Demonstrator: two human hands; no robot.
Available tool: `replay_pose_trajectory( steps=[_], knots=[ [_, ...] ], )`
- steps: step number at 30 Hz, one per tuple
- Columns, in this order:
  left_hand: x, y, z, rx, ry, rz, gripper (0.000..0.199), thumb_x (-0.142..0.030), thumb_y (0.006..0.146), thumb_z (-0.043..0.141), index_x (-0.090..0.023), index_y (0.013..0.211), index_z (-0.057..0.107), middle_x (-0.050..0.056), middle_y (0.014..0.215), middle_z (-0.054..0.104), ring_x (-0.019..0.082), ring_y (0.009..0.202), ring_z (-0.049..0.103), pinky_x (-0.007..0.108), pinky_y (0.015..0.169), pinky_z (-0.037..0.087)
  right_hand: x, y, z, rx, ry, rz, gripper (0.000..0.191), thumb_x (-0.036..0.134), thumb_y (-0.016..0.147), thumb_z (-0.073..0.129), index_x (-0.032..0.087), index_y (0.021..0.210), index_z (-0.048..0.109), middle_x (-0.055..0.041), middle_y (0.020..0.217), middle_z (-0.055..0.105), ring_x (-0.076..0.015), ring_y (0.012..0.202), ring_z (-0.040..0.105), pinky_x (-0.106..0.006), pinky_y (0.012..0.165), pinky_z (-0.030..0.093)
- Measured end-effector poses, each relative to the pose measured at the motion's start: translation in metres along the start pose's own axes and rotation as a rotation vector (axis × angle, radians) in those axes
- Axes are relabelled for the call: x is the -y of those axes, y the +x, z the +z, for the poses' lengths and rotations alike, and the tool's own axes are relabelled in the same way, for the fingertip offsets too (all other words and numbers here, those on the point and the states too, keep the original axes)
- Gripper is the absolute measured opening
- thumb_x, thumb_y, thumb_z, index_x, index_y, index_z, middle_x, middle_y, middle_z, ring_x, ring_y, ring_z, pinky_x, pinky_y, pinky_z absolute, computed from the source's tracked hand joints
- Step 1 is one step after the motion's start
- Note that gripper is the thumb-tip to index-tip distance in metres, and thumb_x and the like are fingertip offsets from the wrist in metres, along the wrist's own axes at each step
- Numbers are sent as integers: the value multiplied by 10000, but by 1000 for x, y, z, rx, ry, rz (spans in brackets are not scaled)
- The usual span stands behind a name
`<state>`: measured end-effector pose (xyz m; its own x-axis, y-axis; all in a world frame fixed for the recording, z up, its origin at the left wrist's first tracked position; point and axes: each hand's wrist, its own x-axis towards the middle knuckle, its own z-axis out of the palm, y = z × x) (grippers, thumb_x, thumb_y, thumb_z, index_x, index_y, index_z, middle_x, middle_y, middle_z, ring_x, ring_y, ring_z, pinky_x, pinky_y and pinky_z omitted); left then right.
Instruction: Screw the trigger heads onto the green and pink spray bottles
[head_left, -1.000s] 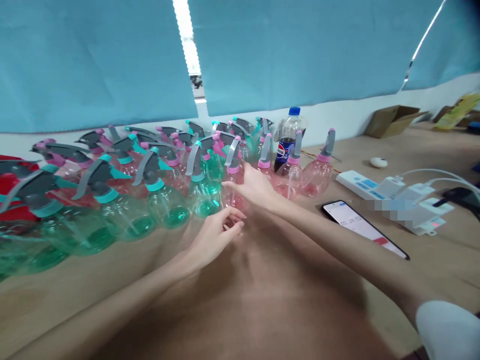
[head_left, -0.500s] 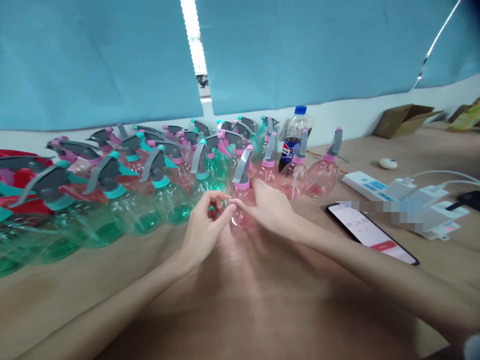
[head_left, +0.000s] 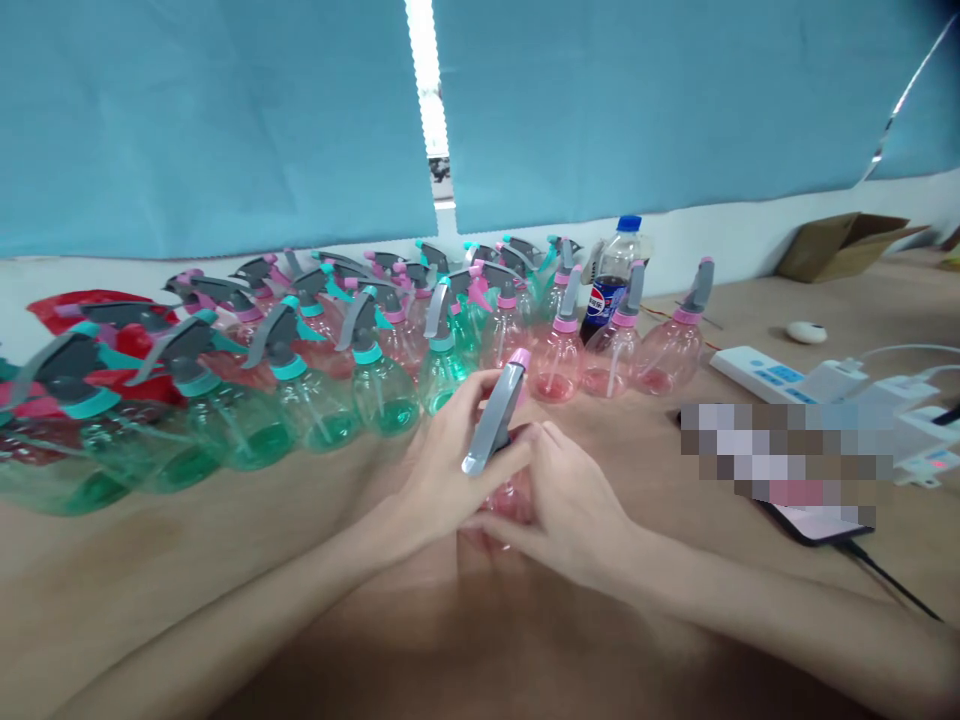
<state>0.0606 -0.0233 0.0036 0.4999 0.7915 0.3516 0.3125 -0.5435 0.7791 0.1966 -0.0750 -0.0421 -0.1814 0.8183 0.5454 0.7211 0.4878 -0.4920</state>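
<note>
Close in front of me is a pink spray bottle (head_left: 495, 418) with a grey trigger and a pink nozzle tip, its top tilted a little. My left hand (head_left: 442, 475) wraps round it at the neck, just under the spray head. Lower down, my right hand (head_left: 585, 500) grips the clear pink body, thumb across its near side. The fingers of both hands hide most of the collar. Just beyond stand several green spray bottles (head_left: 384, 395) with turquoise collars and several pink spray bottles (head_left: 556, 365) with pink collars.
A cola bottle (head_left: 604, 290) stands behind the pink bottles. To the right lie a phone (head_left: 821, 522), partly blurred out, a power strip (head_left: 757, 372) with plugs and cables, and a white mouse-like object (head_left: 806, 332). An open cardboard box (head_left: 840, 250) rests against the wall.
The pink spray bottle has come out of the row towards me. My left hand has closed round its neck and my right hand round its body. The view has shifted slightly left.
</note>
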Motion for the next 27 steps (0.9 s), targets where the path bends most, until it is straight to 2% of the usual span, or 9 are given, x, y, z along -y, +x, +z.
replay_pose_trajectory(
  steps=[4,7,11,13,20,23,27],
  knots=[
    [5,-7,-11,-19,-25,22,263,-182,791,573,-223,1034,481,16,924,584,185,841,591,335,742,490,4,3,8,74,133,-42,522,623,803,606,186,1075,516,-131,1038,627,-309,968,601,-483,779,521],
    [10,-10,-17,-34,-64,16,226,-179,768,538,-209,980,463,11,886,544,173,804,573,323,711,489,1,6,11,167,230,-80,591,616,792,632,189,1173,485,-122,1097,626,-307,1019,605,-478,823,520],
    [12,-10,-21,-41,-67,70,185,-166,719,493,-209,891,440,-12,813,507,145,711,535,306,661,460,-18,3,15,253,234,-185,815,605,799,637,192,1418,304,-150,1249,583,-319,1137,562,-500,923,478],
    [11,-9,-23,-47,-52,104,189,-162,703,485,-211,878,433,-26,768,484,141,686,515,302,647,448,-35,-2,16,258,198,-200,798,608,829,595,206,1442,279,-167,1326,538,-330,1181,534,-528,956,450],
    [6,-9,-26,-44,-4,107,115,-157,681,473,-197,782,435,-36,686,455,106,566,392,262,532,346,-98,-11,12,270,103,-79,576,550,868,569,169,1289,471,-181,1238,596,-322,1130,573,-529,964,453],
    [5,-8,-29,-38,-6,124,108,-155,669,468,-191,770,464,-41,652,429,106,543,361,263,513,319,-107,-11,10,245,114,1,533,507,876,577,182,1289,482,-166,1238,600,-307,1137,581,-509,969,467],
    [7,-7,-30,-1,13,135,78,-159,667,459,-195,735,467,-24,660,449,120,546,391,286,517,320,-107,-10,10,245,133,54,527,491,864,598,195,1288,494,-147,1228,611,-296,1126,598,-484,952,494]
  ],
)
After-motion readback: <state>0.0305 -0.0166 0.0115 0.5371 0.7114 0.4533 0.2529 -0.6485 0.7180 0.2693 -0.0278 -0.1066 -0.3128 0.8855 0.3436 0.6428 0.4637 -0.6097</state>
